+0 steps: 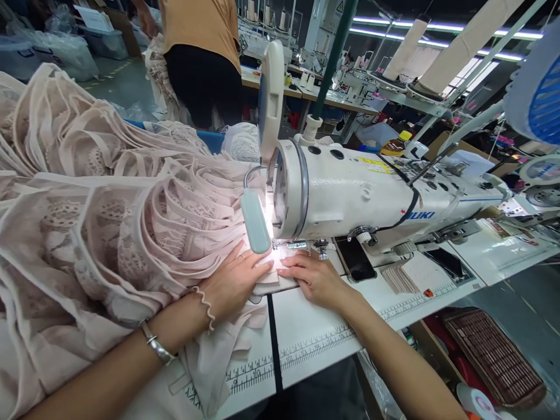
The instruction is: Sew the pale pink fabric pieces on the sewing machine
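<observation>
My left hand [234, 279] lies flat, fingers stretched out, on a strip of pale pink fabric [266, 279] at the needle of a white sewing machine [350, 195]. My right hand [312, 277] rests on the same strip from the right, fingers pressed down beside the presser foot [297, 246]. A small lamp [256, 221] on the machine lights the spot brightly. A large heap of pink lace and pleated fabric [100, 216] fills the table to my left.
The white table [315, 338] has printed ruler marks along its front edge. A phone [355, 259] lies under the machine arm. A person in an orange top [201, 52] stands behind the heap. More sewing stations stand at the back right.
</observation>
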The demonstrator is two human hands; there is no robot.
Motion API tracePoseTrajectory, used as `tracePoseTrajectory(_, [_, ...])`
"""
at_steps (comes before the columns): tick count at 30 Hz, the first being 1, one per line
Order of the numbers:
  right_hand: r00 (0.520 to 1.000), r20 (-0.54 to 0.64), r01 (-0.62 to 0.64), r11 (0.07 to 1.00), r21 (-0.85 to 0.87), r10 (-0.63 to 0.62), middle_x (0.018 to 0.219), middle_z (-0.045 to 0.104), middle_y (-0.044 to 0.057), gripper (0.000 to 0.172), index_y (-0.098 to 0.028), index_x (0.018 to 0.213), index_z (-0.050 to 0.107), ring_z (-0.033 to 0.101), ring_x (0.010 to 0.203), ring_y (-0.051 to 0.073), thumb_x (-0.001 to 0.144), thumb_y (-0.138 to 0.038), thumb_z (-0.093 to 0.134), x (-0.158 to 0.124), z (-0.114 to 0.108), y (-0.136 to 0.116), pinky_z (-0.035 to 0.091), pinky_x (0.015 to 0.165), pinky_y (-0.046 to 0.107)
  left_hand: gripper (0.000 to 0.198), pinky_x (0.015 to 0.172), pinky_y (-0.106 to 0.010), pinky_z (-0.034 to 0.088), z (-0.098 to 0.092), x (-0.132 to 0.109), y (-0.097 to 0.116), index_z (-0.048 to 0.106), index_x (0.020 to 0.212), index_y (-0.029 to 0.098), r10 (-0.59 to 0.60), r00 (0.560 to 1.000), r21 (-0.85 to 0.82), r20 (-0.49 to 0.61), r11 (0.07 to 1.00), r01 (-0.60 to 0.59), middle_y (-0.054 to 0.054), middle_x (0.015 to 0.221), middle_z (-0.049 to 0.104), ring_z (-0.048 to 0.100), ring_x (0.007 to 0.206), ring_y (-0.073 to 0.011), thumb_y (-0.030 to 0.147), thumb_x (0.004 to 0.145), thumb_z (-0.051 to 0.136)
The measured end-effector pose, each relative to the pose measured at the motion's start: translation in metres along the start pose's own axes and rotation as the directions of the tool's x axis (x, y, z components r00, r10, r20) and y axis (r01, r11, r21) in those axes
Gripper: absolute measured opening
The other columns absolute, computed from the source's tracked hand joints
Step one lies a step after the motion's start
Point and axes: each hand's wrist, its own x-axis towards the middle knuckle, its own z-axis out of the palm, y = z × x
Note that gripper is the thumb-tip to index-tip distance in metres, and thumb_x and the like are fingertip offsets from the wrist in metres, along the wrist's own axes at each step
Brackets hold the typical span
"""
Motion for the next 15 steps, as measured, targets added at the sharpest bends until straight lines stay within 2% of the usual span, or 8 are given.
tracePoseTrajectory(5, [0.999,0.004,-0.044,0.999,-0.012,0.044,0.109,0.072,0.001,0.04,-0.025,0.107,0.071,0.063,0.104,0.016,0.085,-0.003,0.046,0.002,0.001,-0.002,0.049,0.084,0.029,0.043,0.109,-0.052,0.032,0.003,0.003,-0.004,0.06,0.116,0.019,-0.004,0.999,0.019,-0.046,1.0,0.005,-0.012,0.134,0.057,0.054,0.119,-0.0261,0.005,0.084,0.035])
tracePoseTrajectory(8, [0.995,0.041,-0.095,0.995,-0.028,0.096,0.113,0.071,0.001,0.04,-0.025,0.109,0.07,0.063,0.106,0.017,0.084,-0.003,0.047,0.004,0.001,-0.004,0.047,0.091,0.032,0.039,0.106,-0.052,0.034,0.003,0.006,-0.006,0.061,0.113,0.02,-0.01,0.998,0.022,-0.061,1.0,0.012,-0.011,0.129,0.06,0.057,0.112,-0.0253,0.007,0.085,0.036])
tracePoseTrajectory(12, [0.972,0.131,-0.19,0.981,-0.05,0.195,0.121,0.067,0.001,0.043,-0.027,0.115,0.067,0.063,0.103,0.017,0.085,-0.004,0.047,0.008,0.0,-0.007,0.044,0.097,0.035,0.035,0.099,-0.05,0.039,-0.004,0.013,-0.007,0.062,0.11,0.02,-0.043,0.999,-0.018,0.002,0.999,0.044,-0.011,0.117,0.064,0.059,0.101,-0.0248,0.011,0.087,0.037])
tracePoseTrajectory(15, [0.947,0.197,-0.245,0.967,-0.066,0.254,0.125,0.065,0.003,0.045,-0.027,0.119,0.065,0.062,0.103,0.018,0.085,-0.004,0.045,0.011,-0.002,-0.009,0.043,0.098,0.037,0.032,0.097,-0.048,0.041,-0.009,0.016,-0.008,0.063,0.108,0.02,-0.055,0.998,-0.049,0.04,0.997,0.057,-0.011,0.115,0.065,0.058,0.102,-0.0257,0.015,0.089,0.037])
